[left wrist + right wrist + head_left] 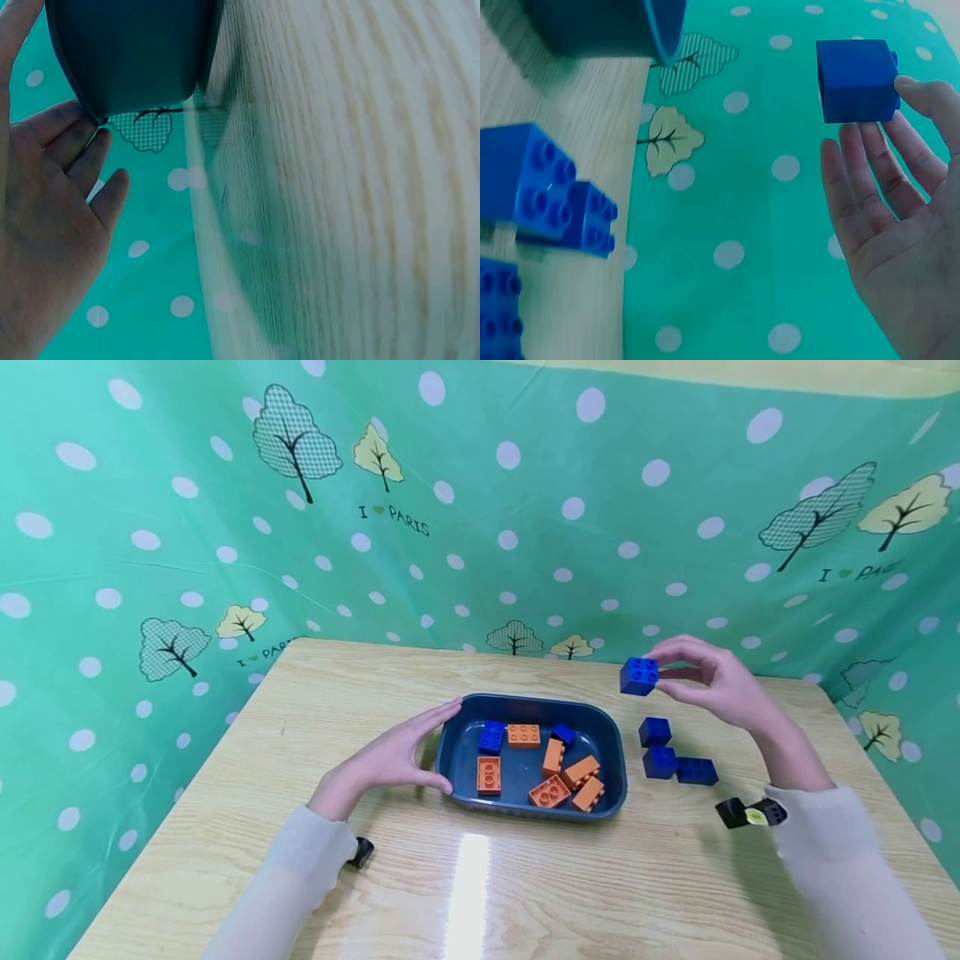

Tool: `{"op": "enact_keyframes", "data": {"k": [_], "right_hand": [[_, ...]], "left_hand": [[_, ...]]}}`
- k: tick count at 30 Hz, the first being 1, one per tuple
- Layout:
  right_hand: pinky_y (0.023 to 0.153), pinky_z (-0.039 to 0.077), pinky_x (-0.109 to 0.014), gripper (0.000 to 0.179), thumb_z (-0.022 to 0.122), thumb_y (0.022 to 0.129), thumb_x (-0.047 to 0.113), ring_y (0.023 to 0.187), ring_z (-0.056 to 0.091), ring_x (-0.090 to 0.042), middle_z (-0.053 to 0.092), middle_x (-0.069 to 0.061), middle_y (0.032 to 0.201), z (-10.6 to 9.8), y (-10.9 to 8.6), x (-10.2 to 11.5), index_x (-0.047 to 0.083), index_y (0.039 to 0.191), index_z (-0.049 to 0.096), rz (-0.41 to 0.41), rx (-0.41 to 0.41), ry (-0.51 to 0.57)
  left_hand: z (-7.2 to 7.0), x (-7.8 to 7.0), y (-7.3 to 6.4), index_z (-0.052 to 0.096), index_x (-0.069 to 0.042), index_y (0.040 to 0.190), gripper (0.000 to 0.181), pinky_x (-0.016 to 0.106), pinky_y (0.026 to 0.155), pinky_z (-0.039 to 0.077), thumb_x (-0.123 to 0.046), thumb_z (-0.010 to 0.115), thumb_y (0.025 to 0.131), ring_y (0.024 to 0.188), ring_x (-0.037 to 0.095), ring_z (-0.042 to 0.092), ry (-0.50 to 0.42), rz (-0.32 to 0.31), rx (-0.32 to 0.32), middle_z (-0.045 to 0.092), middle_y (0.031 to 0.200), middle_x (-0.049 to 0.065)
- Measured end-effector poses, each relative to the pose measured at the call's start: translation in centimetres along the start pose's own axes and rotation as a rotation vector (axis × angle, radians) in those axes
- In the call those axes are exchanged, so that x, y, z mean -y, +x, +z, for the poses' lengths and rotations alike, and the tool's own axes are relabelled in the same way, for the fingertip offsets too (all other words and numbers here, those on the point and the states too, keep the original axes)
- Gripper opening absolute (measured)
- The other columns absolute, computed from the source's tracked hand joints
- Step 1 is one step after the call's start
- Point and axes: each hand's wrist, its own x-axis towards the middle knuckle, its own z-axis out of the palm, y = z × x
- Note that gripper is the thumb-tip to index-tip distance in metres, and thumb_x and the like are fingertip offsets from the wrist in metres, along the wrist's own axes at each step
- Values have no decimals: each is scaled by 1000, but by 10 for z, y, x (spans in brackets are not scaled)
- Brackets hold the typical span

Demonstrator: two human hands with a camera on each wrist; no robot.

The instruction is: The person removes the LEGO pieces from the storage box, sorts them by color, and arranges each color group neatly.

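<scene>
A blue building block (638,677) is pinched between the thumb and fingers of my right hand (708,681), lifted above the table at the back right of the tray. The right wrist view shows the same blue block (859,81) at the fingertips. My left hand (397,752) touches the left end of a dark blue tray (525,812), thumb and fingers spread along its rim. Inside the tray lie several orange blocks (523,735) and two blue blocks (491,737). In the left wrist view, fingertips of the left hand (60,187) meet the tray's edge (135,67).
Three blue blocks (659,762) stand close together on the wooden table (225,827), right of the tray. Behind the table hangs a green polka-dot cloth (465,510) with printed trees. Dark wrist straps (750,813) sit at both sleeves.
</scene>
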Motion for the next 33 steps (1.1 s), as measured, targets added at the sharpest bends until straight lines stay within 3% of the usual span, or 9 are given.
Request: {"op": "enact_keyframes", "data": {"k": [5,14,23,28,33], "right_hand": [[92,53,-11,37,60,89,-15,106,63,-2,62,1,118,-6,-12,-6,2,121,66,12,-32,5],[93,51,-9,35,56,90,-18,109,63,0,64,10,122,-16,-31,-15,-11,124,60,12,-65,59],[91,51,-8,34,54,91,-19,109,63,1,67,11,120,-23,-50,-25,-13,124,58,68,-108,102],[90,50,-6,35,56,91,-18,107,63,4,67,15,118,-27,-61,-33,-11,125,59,107,-133,51],[86,51,-5,33,59,92,-13,104,64,8,65,22,117,-28,-73,-40,-12,125,58,200,-160,-56]], "left_hand": [[0,0,0,22,-17,160,115,59,121,28,-43,89,71,154,32,23,-2,6,3,18,168,1],[-1,-1,-1,21,-18,160,116,60,120,28,-45,88,70,153,32,24,11,9,2,18,168,1],[-1,0,0,21,-19,160,115,58,122,27,-40,90,70,154,29,23,5,-4,2,17,168,-2],[0,0,1,22,-19,160,115,58,121,27,-40,90,70,154,29,23,-3,-4,3,17,168,-2],[0,-1,1,21,-19,160,116,58,121,27,-40,90,70,154,29,23,-5,-5,5,17,168,-2]]}}
